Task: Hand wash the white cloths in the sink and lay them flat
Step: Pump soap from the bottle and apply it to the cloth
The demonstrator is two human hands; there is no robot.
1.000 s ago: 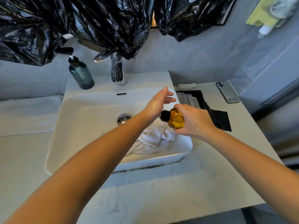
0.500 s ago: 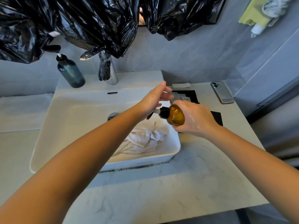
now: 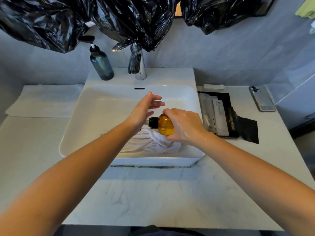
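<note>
Head view: right hand (image 3: 185,127) still grips amber bottle (image 3: 165,125), left hand (image 3: 144,109) opened wider.

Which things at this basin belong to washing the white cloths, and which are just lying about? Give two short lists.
In the job: white cloths; sink; amber bottle, held by the right hand; left hand, open beside its cap; tap.

Lying about: phone; dark pump bottle; black tray of sachets; black plastic bags.

We see bare forearms (image 3: 88,166), a left hand (image 3: 144,109), a right hand (image 3: 185,127) glistening wet, and dark clothing (image 3: 150,230) at the near edge.
</note>
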